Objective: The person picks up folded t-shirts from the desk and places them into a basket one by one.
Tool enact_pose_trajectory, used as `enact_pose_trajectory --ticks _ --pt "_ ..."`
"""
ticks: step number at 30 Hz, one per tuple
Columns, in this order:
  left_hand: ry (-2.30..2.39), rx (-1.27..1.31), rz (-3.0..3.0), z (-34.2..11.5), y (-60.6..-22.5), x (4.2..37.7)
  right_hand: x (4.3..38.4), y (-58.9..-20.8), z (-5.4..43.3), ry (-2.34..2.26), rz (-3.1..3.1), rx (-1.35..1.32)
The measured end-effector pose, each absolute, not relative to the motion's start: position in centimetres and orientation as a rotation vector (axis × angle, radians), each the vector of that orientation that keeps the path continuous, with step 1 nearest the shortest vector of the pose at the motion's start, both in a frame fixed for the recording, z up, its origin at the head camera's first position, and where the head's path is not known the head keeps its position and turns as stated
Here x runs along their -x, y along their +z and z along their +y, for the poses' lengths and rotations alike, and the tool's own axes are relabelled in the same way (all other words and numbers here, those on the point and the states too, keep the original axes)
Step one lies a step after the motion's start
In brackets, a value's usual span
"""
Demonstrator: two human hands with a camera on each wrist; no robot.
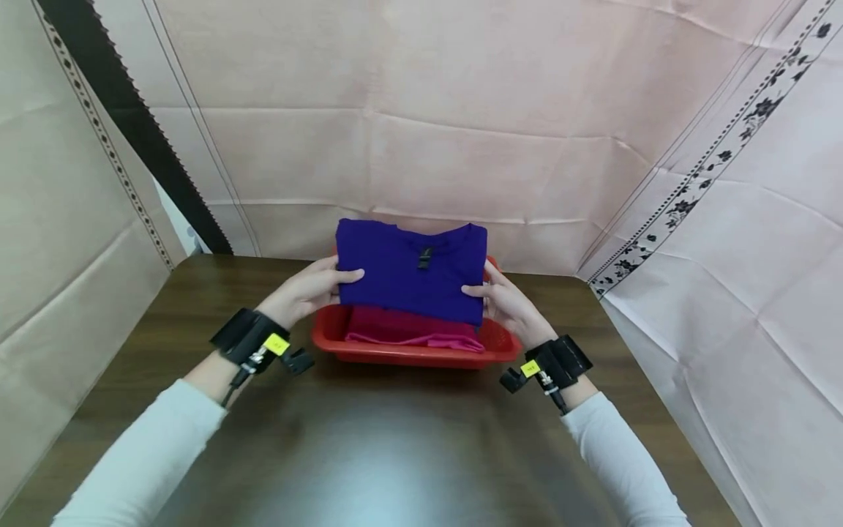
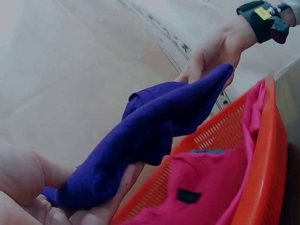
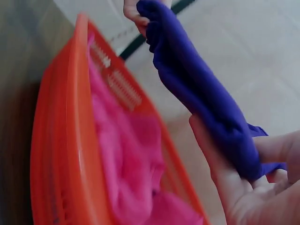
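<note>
Both hands hold a folded purple-blue T-shirt point(image 1: 408, 274) above a red plastic basket point(image 1: 415, 356). The left hand point(image 1: 312, 289) grips its left side, thumb on top and fingers beneath. At the opposite side the right hand point(image 1: 510, 304) pinches it the same way. A dark label shows at the shirt's neckline. Inside the basket lies a folded pink shirt point(image 2: 206, 176), its own dark neck label visible in the left wrist view. From the right wrist, the purple shirt point(image 3: 201, 89) appears edge-on as a thick folded layer, clear of the basket's rim.
The basket stands toward the back of a brown wooden table point(image 1: 369, 454). Pale cloth sheets point(image 1: 461, 161) with printed floral borders hang behind and at both sides. A bluish piece of cloth point(image 2: 208, 151) peeks out by the pink shirt. Both wrists wear black camera straps point(image 1: 560, 362).
</note>
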State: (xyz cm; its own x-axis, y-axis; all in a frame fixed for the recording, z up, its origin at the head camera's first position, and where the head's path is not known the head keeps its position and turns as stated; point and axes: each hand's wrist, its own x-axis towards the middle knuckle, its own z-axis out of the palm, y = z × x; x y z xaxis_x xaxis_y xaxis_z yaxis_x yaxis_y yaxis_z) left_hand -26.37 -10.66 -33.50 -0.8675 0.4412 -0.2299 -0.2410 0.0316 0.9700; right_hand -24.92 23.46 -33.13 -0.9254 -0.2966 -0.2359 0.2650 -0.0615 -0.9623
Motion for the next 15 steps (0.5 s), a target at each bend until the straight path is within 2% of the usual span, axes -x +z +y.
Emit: enact_pose_trajectory --ticks 3,8,12,15 --pt "1.883 -0.098 1.823 -9.0 -35.0 27.9 25.8 -34.7 24.0 -2.041 1.908 -0.038" --pt "1.782 -0.007 1.888 -7.8 -37.9 28.3 25.4 -37.8 24.4 -1.979 2.031 -0.14" --pt "1.624 -0.109 2.044 -7.6 -39.2 28.0 25.0 -39.0 23.9 -1.876 2.197 -0.095" --pt "1.428 -0.224 2.329 -7.2 -38.8 27.7 24.8 -39.1 23.7 -1.711 2.488 0.026"
